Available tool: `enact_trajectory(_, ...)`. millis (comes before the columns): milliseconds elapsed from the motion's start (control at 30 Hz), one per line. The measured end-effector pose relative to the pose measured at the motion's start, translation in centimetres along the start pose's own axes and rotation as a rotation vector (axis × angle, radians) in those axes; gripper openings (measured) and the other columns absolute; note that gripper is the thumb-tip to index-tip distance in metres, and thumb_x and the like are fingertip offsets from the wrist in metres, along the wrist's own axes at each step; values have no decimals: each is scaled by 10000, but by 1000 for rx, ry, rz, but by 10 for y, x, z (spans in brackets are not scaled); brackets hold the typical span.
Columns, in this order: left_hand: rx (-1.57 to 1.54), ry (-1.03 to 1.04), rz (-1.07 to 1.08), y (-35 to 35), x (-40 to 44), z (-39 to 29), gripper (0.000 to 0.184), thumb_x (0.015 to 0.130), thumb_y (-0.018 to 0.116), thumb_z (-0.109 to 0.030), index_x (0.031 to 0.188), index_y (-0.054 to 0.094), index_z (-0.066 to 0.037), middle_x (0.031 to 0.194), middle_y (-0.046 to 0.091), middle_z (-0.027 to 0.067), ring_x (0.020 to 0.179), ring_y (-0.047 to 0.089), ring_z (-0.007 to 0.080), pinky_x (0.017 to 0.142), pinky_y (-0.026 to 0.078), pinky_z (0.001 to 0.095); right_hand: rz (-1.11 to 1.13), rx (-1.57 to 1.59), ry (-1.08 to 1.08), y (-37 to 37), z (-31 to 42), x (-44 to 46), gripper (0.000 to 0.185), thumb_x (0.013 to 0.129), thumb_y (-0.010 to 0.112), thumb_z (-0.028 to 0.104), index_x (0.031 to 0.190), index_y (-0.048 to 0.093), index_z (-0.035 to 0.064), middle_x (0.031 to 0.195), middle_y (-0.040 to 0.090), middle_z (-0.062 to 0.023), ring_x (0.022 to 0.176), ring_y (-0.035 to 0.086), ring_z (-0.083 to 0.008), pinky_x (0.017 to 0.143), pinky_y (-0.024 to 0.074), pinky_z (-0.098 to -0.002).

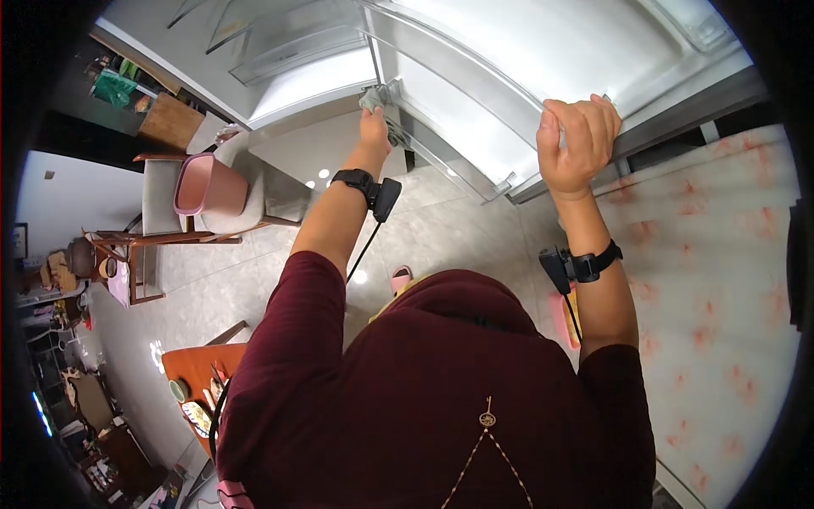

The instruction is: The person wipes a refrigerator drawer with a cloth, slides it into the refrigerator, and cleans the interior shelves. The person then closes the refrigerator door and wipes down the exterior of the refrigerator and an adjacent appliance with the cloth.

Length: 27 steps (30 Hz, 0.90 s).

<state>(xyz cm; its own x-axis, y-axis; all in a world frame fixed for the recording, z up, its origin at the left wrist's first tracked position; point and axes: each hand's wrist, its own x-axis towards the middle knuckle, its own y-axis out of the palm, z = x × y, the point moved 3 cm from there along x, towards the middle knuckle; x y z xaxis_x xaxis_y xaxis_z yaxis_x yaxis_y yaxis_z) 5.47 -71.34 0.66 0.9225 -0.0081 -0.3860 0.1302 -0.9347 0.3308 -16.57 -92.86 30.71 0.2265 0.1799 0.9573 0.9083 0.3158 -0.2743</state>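
An open fridge stands in front of me, its white door (475,102) swung to the right, with clear shelves inside. My left hand (373,125) is closed on a grey-green cloth (371,98) at the hinge side, where the door meets the cabinet. Part of the cloth hangs below the fingers. My right hand (578,142) has its fingers curled over the edge of the door, near its outer end. Each wrist wears a black strap with a small device.
A pink bin (212,188) rests on a chair (159,195) at the left. An orange table (182,363) with small items is at lower left. On the right hangs a pale flowered curtain or cover (704,297). Tiled floor (475,233) lies below the door.
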Motion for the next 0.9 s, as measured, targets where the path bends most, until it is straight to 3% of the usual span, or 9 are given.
enact_trajectory(67, -107, 24, 32, 4, 1, 6, 507, 941, 441, -166, 1407, 271, -61, 1379, 376, 148, 1212, 431, 306, 964, 376, 487, -2, -9, 7, 0, -2, -1, 68, 799, 601, 188, 777, 634, 132, 660, 484, 7, 637, 482, -183, 820, 425, -365)
enact_trajectory(133, -143, -157, -1, 6, -11, 16, 380, 937, 444, -149, 1300, 397, -44, 1236, 480, 145, 1103, 505, 318, 903, 434, 496, -10, -20, 2, 0, -1, -2, 65, 798, 601, 186, 769, 623, 133, 659, 488, 8, 638, 482, -183, 819, 426, -366)
enact_trajectory(267, -216, -348, 46, 29, -69, 17, 199, 936, 452, -110, 1108, 477, -13, 1022, 561, 147, 924, 580, 325, 782, 508, 512, -30, -22, -9, 3, -4, -6, 62, 794, 607, 189, 767, 622, 136, 656, 495, 10, 638, 484, -187, 814, 427, -367)
enact_trajectory(400, -187, -499, 222, 44, -104, 48, 148, 920, 441, -31, 1026, 479, 66, 991, 531, 144, 891, 558, 299, 880, 488, 465, -57, -11, -40, 3, -7, -7, 60, 787, 618, 194, 765, 624, 139, 658, 511, 11, 641, 491, -191, 817, 424, -369)
enact_trajectory(500, -153, -613, 203, 54, -134, 49, 148, 920, 434, -29, 1026, 478, 65, 1024, 521, 155, 927, 551, 296, 914, 474, 464, -48, -9, -32, 3, -8, -9, 57, 779, 629, 199, 766, 626, 143, 670, 523, 11, 655, 503, -195, 823, 422, -369)
enact_trajectory(633, -127, -652, 236, 44, -105, 56, 139, 920, 439, -37, 1009, 478, 62, 1040, 514, 165, 963, 541, 306, 935, 461, 463, -51, -17, -36, 3, -10, -9, 68, 777, 636, 217, 769, 626, 150, 686, 523, 11, 676, 508, -199, 825, 424, -380)
enact_trajectory(667, -152, -631, 246, 32, -79, 69, 106, 898, 444, -20, 980, 484, 34, 1001, 533, 171, 906, 560, 319, 839, 488, 515, -43, -22, -28, 2, -10, -9, 72, 777, 638, 223, 769, 626, 152, 690, 523, 11, 681, 510, -200, 827, 424, -385)
enact_trajectory(733, -165, -534, 196, 8, -32, 75, 77, 891, 448, -19, 937, 489, 27, 939, 554, 155, 860, 573, 312, 788, 504, 514, -32, -26, -19, 1, -8, -8, 75, 778, 639, 226, 770, 625, 153, 696, 524, 9, 689, 511, -202, 829, 425, -388)
enact_trajectory(900, -215, -346, 68, -20, 15, 4, 75, 876, 468, -32, 932, 493, 12, 884, 562, 132, 813, 588, 297, 718, 516, 507, -21, -32, -10, 1, -4, -4, 76, 777, 640, 228, 765, 624, 155, 715, 527, 0, 716, 516, -209, 832, 424, -390)
